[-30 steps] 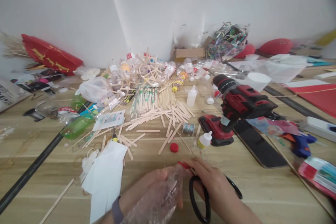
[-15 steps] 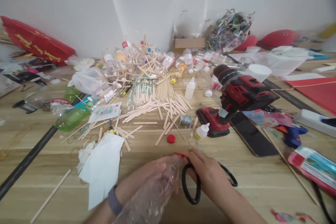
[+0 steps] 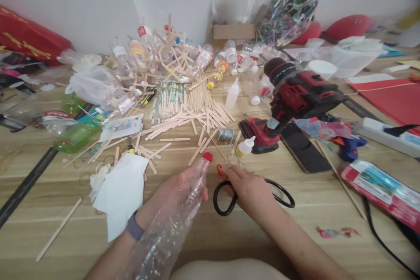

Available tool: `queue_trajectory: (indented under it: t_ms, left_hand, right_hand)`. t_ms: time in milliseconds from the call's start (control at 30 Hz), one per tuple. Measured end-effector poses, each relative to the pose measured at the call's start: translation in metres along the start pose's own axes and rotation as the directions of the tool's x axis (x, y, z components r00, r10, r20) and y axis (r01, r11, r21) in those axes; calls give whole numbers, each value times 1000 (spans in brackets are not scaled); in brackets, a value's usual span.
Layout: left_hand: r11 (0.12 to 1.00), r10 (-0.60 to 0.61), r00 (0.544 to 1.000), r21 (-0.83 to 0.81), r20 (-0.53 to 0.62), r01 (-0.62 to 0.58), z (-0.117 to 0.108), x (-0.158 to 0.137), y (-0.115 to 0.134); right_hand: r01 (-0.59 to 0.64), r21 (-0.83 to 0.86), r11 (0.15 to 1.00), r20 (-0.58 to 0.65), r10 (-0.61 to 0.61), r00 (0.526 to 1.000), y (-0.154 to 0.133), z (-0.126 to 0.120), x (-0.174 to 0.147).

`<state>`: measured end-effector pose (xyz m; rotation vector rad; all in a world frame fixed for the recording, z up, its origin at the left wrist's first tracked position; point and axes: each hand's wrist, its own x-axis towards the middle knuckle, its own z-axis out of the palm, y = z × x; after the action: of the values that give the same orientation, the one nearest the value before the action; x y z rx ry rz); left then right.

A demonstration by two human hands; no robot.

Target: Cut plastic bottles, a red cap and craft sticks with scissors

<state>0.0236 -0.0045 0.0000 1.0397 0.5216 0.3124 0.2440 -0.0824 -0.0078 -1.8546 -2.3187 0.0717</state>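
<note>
The left hand [image 3: 170, 194] was wrapped around a clear, crumpled bottle [image 3: 170, 232], holding it near the front edge of the table [image 3: 328, 245]. The bottle slanted up and away from the person, its neck pointing toward the middle of the table. A red cap [image 3: 207, 156] lay on the wood at the far end of the neck; whether it touched the bottle could not be told. A dark band [image 3: 134, 228] sat on the left wrist.

The right hand [image 3: 249, 190] lay just beside the bottle neck, fingers closed on black scissors [image 3: 226, 199]. One loop handle showed left of the hand and the other stuck out to its right, flat on the table. A small red ring [image 3: 219, 169] sat at the fingertips, near the bottle mouth.

Just beyond the hands stood a small glue bottle [image 3: 244, 147] with a yellow label, and near it a spool [image 3: 225, 134] of thread. A red drill [image 3: 295, 96] rested behind them, toward the right, with a dark phone [image 3: 302, 151] beside its base. A blue glue gun [image 3: 348, 148] lay further right, and a power strip [image 3: 383, 133] toward the right edge.

A heap of wooden sticks [image 3: 183, 118] spread over the middle of the table, with empty bottles piled behind it toward the back corner. White paper [image 3: 120, 192] lay left of the left hand, and a green bottle [image 3: 74, 138] further toward the left edge.
</note>
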Motion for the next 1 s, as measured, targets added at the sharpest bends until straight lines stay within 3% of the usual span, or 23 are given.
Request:
queue_trajectory:
  t_ms: [233,500,633,867,1000]
  left_hand:
    - [969,44,998,-243,-46,-54,-13,0,-19]
    - [929,36,999,-366,-38,-48,-17,5,-25]
    - [932,40,999,-360,-35,-49,-19,8,-25]
    - [927,40,997,-370,-73,-64,-10,4,-13]
    - [895,4,992,-442,-130,-62,-10,4,-11]
  right_hand:
    - [-70,27,997,185,64,981,16,-15,-4]
    - [-161,118,980,240,129,962,60,-9,-26]
    - [-140,127,982,206,112,972,66,-7,-32]
    - [-2,29,1000,-67,4,998,49,-23,-32]
    - [51,67,996,-22,-50,999,20,-30,-25]
